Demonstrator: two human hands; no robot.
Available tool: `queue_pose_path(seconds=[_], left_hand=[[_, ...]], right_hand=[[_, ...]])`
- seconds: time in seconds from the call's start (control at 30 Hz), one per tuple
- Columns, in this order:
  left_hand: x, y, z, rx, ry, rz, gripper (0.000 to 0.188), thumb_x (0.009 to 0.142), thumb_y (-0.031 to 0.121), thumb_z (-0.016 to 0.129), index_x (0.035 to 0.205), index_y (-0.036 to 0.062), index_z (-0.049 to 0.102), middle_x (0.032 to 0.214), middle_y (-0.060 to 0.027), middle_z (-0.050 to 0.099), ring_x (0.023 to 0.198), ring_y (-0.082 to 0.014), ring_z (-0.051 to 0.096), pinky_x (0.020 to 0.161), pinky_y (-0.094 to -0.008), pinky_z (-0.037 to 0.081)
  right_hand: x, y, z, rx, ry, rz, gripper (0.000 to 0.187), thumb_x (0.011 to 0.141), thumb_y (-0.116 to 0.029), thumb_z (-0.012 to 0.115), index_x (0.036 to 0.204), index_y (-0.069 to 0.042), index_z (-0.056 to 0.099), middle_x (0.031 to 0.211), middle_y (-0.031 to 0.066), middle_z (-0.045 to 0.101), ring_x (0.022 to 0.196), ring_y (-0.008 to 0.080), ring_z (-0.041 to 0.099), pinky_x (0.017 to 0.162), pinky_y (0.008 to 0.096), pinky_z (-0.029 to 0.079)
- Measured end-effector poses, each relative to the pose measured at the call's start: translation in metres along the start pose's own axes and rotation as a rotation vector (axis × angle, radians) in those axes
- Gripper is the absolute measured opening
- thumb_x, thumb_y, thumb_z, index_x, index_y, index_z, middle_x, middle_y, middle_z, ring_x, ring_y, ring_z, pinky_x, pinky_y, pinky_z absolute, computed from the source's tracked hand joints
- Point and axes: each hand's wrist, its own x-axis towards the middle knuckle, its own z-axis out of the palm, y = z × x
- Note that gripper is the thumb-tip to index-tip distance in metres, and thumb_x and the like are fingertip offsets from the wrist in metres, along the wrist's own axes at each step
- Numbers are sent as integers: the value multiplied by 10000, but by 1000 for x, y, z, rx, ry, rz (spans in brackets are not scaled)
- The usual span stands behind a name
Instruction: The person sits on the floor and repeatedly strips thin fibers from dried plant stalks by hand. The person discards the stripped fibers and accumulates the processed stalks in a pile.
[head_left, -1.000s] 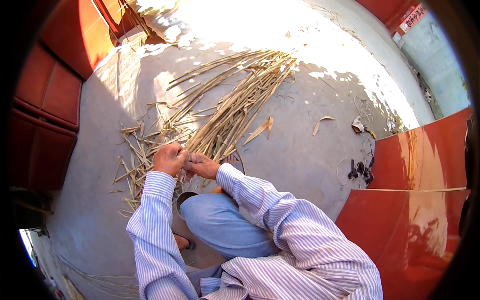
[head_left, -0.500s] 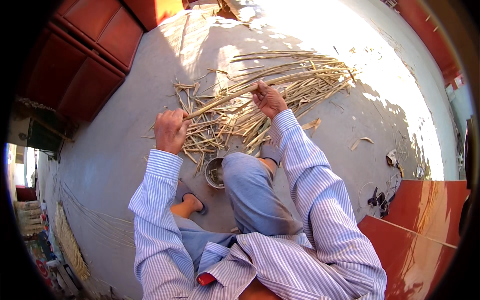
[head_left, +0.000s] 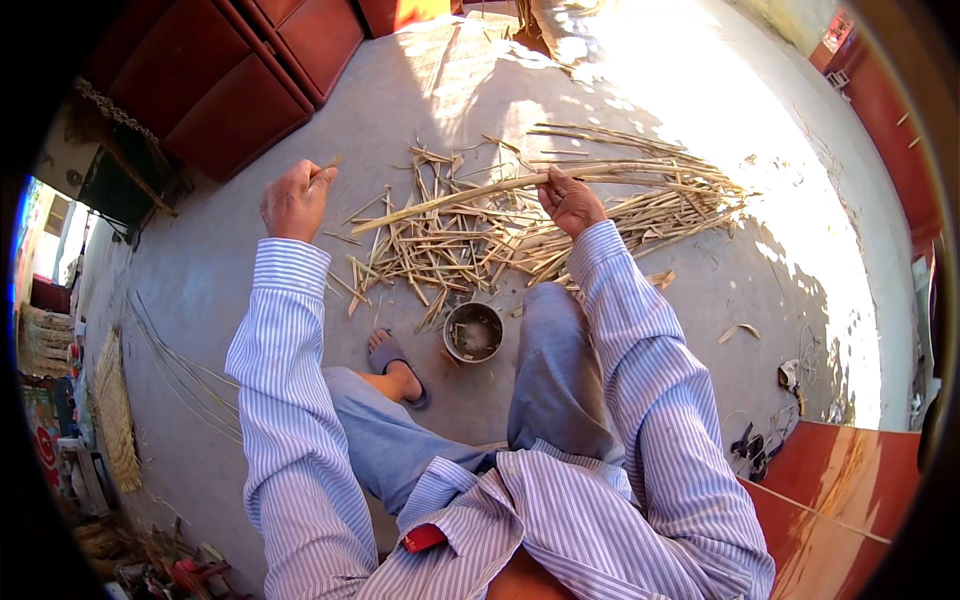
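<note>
My right hand (head_left: 570, 203) pinches a long, pale dry stalk (head_left: 450, 200) between thumb and fingers. Its thick end points left and down, and its far part runs right over the pile. Out to the left, apart from that stalk, my left hand (head_left: 297, 200) is closed with the thumb on top; a small tan scrap of dry husk (head_left: 335, 160) sticks up by the thumb, the rest hidden in the fist. Beneath and beyond both hands, many dry stalks (head_left: 640, 225) and short broken pieces (head_left: 425, 255) lie across the concrete floor.
A round metal pot (head_left: 473, 332) with murky contents stands between my feet. My sandalled left foot (head_left: 400, 370) is beside it. Dark red cabinets (head_left: 235, 110) stand at the upper left, and a red panel (head_left: 840, 480) lies at the lower right. Thin long strips (head_left: 185, 370) lie at left.
My left hand has come off the stalk's near end and moved left and up. My right hand still holds the stalk. The view has shifted, showing more of the pot.
</note>
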Motion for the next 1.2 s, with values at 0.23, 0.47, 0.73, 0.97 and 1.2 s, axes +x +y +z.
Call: queue_pose_path(seconds=[0.23,0.47,0.73,0.97,1.2], left_hand=[[-18,79,-1,209,8,526,336,874,394,604,821,63,629,769,-81,650,780,-270,577,694,-411,379],[-35,77,29,-124,140,507,152,746,206,739,830,96,677,766,-48,652,700,-215,588,648,-357,383],[-39,108,39,-162,242,519,247,737,238,757,892,77,651,891,-79,651,843,-241,613,815,-359,436],[-39,92,53,-137,24,454,198,736,178,747,891,83,669,766,-38,659,775,-208,598,699,-364,394],[-39,87,66,-189,112,453,205,736,181,765,877,71,666,718,-38,642,694,-181,583,659,-347,406]], right_hand=[[-12,19,67,-42,-40,4,188,857,-194,721,941,-56,626,816,60,669,707,168,664,548,243,557],[-23,21,72,-128,-125,0,183,862,-196,713,942,-53,632,800,44,663,686,151,658,533,245,541],[-42,37,77,-220,-174,96,205,891,-228,679,931,-31,637,844,73,674,725,137,650,583,218,567],[-8,-14,34,-120,-66,9,213,979,-249,541,947,-51,611,892,74,668,776,138,649,647,232,581],[-8,-24,19,-229,-21,-26,205,950,-255,597,952,-51,617,839,60,660,776,144,672,620,233,578]])
